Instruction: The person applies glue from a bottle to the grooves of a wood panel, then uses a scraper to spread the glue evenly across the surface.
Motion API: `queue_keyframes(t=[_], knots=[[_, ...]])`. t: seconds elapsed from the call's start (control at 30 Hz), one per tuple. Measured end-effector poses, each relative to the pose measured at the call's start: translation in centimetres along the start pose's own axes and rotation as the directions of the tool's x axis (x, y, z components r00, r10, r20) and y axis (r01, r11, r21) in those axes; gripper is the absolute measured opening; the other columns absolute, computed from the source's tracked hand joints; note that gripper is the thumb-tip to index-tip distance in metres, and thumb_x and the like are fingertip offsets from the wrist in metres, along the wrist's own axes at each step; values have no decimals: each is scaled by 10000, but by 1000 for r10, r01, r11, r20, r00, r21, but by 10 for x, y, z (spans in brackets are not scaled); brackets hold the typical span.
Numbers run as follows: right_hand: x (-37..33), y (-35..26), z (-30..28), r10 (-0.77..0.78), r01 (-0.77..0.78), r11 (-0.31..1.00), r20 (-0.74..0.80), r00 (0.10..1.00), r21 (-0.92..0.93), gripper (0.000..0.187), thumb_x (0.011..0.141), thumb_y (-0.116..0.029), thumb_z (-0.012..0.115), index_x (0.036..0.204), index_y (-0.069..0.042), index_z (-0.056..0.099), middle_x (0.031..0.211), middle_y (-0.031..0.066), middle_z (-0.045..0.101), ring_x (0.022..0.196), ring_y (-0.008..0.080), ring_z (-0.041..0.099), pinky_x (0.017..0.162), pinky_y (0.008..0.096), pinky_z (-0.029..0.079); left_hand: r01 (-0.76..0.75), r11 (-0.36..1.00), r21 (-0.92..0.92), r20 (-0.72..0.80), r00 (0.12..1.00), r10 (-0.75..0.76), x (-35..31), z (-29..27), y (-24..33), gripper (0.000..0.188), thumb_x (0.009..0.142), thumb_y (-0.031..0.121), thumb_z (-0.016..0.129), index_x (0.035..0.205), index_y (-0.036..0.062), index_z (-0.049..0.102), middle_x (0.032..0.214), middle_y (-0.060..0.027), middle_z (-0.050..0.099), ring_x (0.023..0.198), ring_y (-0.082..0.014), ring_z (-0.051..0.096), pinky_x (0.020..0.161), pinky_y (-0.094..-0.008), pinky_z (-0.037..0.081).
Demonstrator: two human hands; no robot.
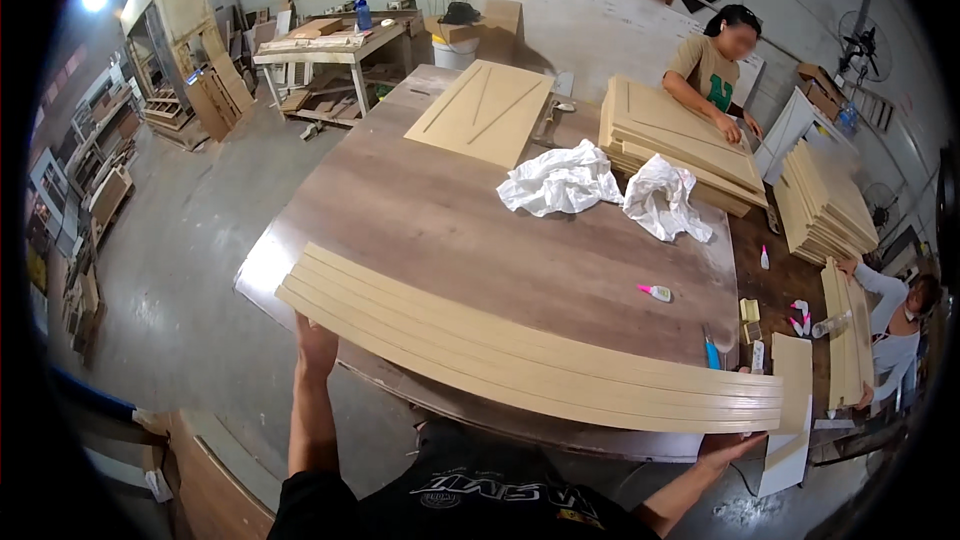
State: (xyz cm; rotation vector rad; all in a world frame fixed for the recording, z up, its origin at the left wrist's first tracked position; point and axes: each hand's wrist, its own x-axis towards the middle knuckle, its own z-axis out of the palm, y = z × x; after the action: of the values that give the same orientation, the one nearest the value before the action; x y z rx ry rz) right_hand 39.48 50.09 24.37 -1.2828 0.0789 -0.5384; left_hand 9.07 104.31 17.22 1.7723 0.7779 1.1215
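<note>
The head-worn fisheye looks down — over hands [317, 342] and table [430, 215]

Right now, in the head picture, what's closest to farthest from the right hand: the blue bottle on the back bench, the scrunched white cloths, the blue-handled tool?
From the right hand:
1. Blue-handled tool, by the right edge of the table
2. White cloths, farther across
3. Blue bottle, far back, upper left

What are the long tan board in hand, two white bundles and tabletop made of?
Long tan board: likely wood or MDF, satin coating; uniform colour, no grain visible, slight sheen.
White bundles: probably thin cloth, matte; soft crumpled folds, though plastic or paper is possible.
Tabletop: perhaps laminate or coated wood; mottled brown, glare at one corner.
</note>
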Motion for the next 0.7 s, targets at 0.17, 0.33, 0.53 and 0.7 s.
queue_keyframes(t=[0.17,0.33,0.53,0.7], knots=[[19,27,-43,-130,188,961,267,955,-204,443,983,-388,517,1252,-43,590,1187,147,589,1064,281,573,926,436,461,55,950,-308,64,997,-37,6,1,-25,366,1016,72,596,1360,-28,522,1324,-136,605,1199,-246,593,1027,-383,496],[6,61,-51,-215,404,793,410,886,-455,670,1031,-557,438,1411,-10,506,1425,215,526,1306,328,527,1104,492,422,202,830,-519,213,972,-104,-3,6,-100,479,1051,311,573,1395,-19,531,1317,-136,629,1181,-245,616,979,-423,542],[3,98,-55,-416,549,711,367,832,-440,560,992,-474,569,1265,14,597,1259,173,621,1179,296,576,1008,452,456,286,773,-567,211,957,-199,7,20,-149,608,1047,468,525,1433,-1,503,1372,-123,593,1204,-256,605,995,-425,543],[39,182,-106,-345,383,825,167,924,-415,660,910,-538,677,1256,19,605,1267,192,624,1198,326,561,1011,451,444,245,841,-483,149,969,-197,13,10,-156,697,1033,568,460,1491,43,441,1445,-125,534,1305,-273,530,1053,-445,469]])
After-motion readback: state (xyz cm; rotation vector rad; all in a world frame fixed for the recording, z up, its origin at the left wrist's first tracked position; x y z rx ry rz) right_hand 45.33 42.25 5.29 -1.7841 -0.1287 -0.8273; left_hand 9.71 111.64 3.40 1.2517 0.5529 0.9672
